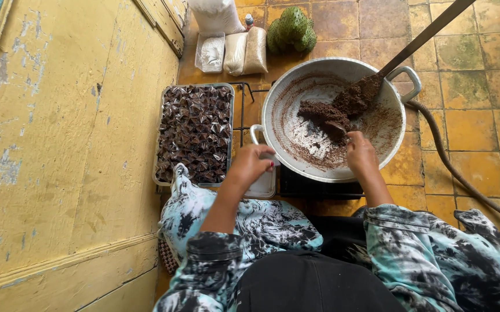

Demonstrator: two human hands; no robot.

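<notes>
I am sitting low on the tiled floor, facing a large metal basin that is resting on a dark burner frame directly ahead of my fingers.

Right hand: it is reaching over the near rim of the basin, fingers curled shut around a small spoon whose bowl is pointing away from me into the brown paste. The grip appears tight and close to the spoon's end, which I judge suits scooping a small portion out of a stiff mass.

Left hand: it is hovering just outside the basin's left handle, fingers drawn together. Something pale is showing at the fingertips; I cannot tell whether it is a wrapper or part of the white lidded container lying just beneath that hand.

The paste is lying beyond my right fingers, heaped toward the far side of the basin, where a long-handled ladle is resting in it with its handle leaning out over the far rim, kept out of my way.

To the left of my left fingers, a metal tray is standing filled with small dark wrapped pieces, placed within easy reach. Farther off, beyond the tray, clear bags of powder and a green spiky fruit are sitting against the yellow wall. A hose is running off to the right of my right hand.
</notes>
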